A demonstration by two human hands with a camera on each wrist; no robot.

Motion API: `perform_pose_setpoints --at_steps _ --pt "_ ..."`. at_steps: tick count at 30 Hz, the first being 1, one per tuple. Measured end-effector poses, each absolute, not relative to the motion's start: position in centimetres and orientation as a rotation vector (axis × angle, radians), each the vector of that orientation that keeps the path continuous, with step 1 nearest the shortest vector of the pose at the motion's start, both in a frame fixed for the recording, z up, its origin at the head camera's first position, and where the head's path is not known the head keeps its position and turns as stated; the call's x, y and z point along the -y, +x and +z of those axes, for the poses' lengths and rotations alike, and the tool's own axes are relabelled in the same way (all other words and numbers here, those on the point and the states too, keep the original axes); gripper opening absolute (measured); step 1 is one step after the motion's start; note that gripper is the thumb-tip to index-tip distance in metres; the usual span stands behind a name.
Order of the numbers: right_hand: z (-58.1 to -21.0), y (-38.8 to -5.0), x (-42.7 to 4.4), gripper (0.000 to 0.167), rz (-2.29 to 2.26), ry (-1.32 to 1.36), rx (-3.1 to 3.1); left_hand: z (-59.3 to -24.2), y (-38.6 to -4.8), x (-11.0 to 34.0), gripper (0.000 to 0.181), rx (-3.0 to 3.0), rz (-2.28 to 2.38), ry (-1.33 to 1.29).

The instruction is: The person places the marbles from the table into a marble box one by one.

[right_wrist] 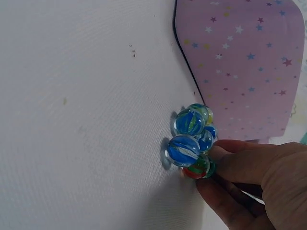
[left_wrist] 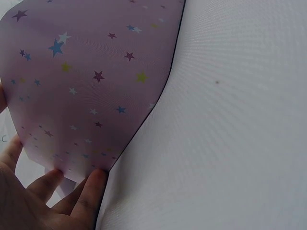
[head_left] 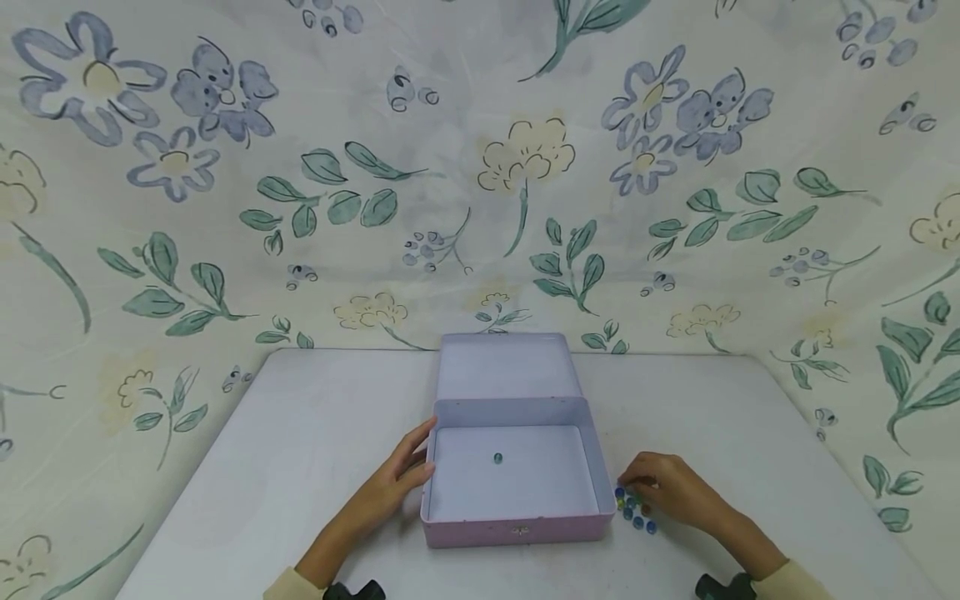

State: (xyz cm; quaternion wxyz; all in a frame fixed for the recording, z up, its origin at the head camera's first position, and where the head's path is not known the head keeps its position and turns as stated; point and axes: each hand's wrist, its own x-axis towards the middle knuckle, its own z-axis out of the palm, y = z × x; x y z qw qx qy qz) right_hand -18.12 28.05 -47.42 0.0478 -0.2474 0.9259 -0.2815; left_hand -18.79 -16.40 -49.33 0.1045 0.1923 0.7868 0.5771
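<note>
A pink, star-patterned tin box [head_left: 517,533] stands on the table with its lid [head_left: 510,367] tipped back. One greenish glass marble [head_left: 498,458] lies on the box floor. My left hand [head_left: 386,492] rests against the box's left wall, its extended fingertips [left_wrist: 93,184] touching the starred side. Beside the right wall, my right hand [head_left: 678,492] reaches down to a cluster of glass marbles [head_left: 638,522]. In the right wrist view, its thumb and finger pinch a green marble [right_wrist: 211,166], partly hidden. Blue-swirled marbles [right_wrist: 183,150] and a red-green one [right_wrist: 196,167] sit close by.
The white table [head_left: 315,417] extends on both sides of the box. A floral-printed cloth [head_left: 465,167] hangs behind it and along both sides. Dark devices [head_left: 726,587] show at both wrists.
</note>
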Motion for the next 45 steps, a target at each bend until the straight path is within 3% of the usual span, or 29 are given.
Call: perform_pose_setpoints --at_steps 33,45 --pt "-46.2 -18.5 -29.8 0.018 -1.083 -0.977 -2.834 -49.3 -18.7 16.5 0.063 -2.305 1.713 0.572" --pt "-44.8 -18.6 -29.5 0.016 -1.114 -0.902 -2.809 -49.3 -18.6 16.3 0.063 -2.319 1.698 0.537"
